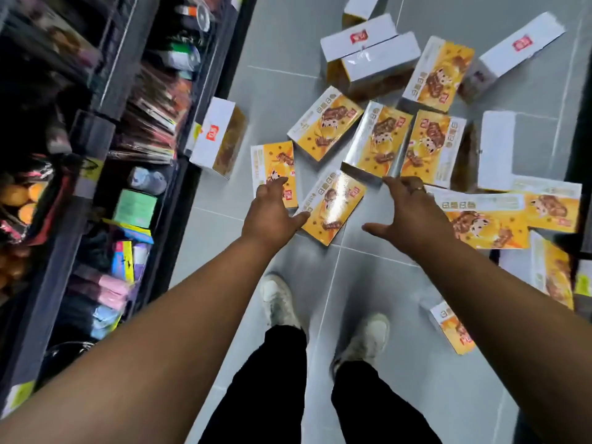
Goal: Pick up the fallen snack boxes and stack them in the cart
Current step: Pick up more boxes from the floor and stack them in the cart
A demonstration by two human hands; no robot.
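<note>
We found the left grip (272,209) and right grip (407,213) spread open, holding nothing, either side of the nearest box (333,206), which lay flat on the floor (278,81). We judged them placed for a two-sided lift. Other snack boxes (325,123) lay scattered beyond, some overlapping. A stocked shelf (141,129) crowded the left. We could not identify the cart.

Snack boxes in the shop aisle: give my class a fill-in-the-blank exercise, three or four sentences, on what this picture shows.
1. The snack boxes lie scattered on the tiled ____.
2. The left hand and the right hand reach down open, and neither yet grips a ____.
3. The stocked shelves stand on the person's ____ side.
4. The person's shoes are ____.

Missing words: floor; box; left; white.
</note>
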